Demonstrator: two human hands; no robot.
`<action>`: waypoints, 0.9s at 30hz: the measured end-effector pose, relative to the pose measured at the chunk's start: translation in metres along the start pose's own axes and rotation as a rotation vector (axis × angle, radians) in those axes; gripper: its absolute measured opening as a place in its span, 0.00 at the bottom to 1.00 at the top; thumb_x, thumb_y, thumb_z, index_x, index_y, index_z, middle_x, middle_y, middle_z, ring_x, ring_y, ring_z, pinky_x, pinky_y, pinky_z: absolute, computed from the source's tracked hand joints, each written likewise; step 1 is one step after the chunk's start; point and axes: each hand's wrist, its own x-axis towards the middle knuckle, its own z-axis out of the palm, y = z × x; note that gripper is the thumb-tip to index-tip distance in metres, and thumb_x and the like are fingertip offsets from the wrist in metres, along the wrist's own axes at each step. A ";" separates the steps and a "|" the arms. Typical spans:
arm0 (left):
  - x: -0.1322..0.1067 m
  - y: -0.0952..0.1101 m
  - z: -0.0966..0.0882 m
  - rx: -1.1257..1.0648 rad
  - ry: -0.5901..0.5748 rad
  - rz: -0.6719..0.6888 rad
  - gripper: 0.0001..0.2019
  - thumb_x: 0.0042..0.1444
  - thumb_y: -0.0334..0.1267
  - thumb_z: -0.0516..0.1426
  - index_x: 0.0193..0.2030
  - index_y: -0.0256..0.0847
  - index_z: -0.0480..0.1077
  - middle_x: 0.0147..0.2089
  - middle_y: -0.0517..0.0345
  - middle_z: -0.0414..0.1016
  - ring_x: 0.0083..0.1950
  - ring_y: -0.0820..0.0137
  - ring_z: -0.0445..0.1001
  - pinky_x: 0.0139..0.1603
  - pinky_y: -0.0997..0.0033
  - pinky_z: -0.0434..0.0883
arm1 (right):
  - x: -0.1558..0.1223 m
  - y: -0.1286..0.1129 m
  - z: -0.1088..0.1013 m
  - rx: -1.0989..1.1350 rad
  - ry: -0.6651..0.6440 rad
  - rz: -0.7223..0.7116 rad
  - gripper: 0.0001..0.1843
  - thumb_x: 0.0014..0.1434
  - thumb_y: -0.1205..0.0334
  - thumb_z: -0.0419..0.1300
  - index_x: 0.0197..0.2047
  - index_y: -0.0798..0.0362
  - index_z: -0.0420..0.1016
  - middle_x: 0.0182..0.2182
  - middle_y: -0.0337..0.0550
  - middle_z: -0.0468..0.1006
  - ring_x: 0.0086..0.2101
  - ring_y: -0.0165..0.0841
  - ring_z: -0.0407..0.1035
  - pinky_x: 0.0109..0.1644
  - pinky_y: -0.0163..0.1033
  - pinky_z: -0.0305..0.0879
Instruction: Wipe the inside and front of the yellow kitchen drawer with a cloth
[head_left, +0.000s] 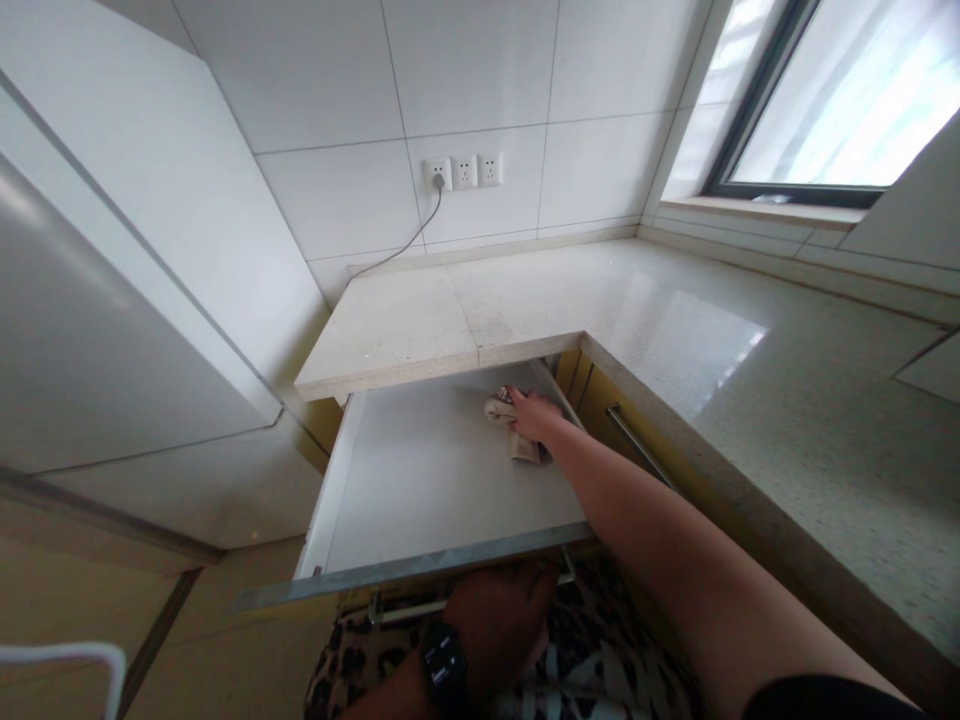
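Observation:
A white drawer (420,480) stands pulled out from under the stone countertop (525,300). My right hand (534,412) reaches deep into it and presses down on a crumpled light cloth (517,440) near the drawer's back right corner, fingers closed over the cloth. My left hand (499,620), with a black watch on the wrist, grips the metal handle (405,605) on the drawer front from below.
A white fridge side (112,330) stands at the left. Wall sockets (465,172) with one plugged cable sit above the counter. A window (840,100) is at the upper right. Another cabinet handle (637,445) runs along the yellow cabinet front to the right of the drawer.

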 end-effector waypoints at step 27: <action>0.001 0.001 0.001 0.007 0.022 -0.021 0.23 0.59 0.32 0.53 0.62 0.42 0.61 0.49 0.52 0.78 0.45 0.59 0.79 0.39 0.61 0.79 | -0.004 0.003 -0.005 -0.023 0.036 0.010 0.38 0.62 0.52 0.58 0.71 0.49 0.50 0.56 0.66 0.67 0.53 0.55 0.66 0.48 0.53 0.65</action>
